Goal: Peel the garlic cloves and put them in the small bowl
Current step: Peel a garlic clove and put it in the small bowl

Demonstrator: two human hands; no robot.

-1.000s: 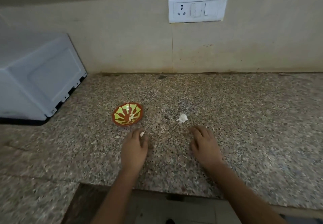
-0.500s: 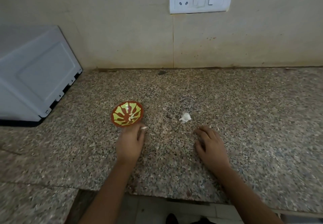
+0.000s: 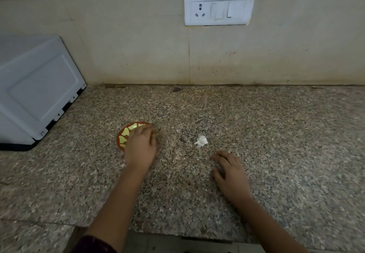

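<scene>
The small bowl [image 3: 124, 136], red-rimmed with a yellow-green pattern, sits on the granite counter left of centre. My left hand [image 3: 141, 146] reaches over the bowl's right half with its fingers bunched and pointing down into it. They cover whatever they pinch and most of the bowl's inside. My right hand [image 3: 230, 170] lies flat on the counter with fingers spread and holds nothing. A white scrap of garlic skin [image 3: 201, 141] lies on the counter just beyond my right hand's fingertips.
A grey-white appliance [image 3: 35, 89] stands at the left against the wall. A white socket and switch plate [image 3: 218, 9] is on the wall above. The counter's front edge [image 3: 177, 235] runs below my forearms.
My left hand, which pinched a small white garlic clove at its fingertips, has moved forward from the counter to over the bowl. My right hand has stayed flat on the counter.
</scene>
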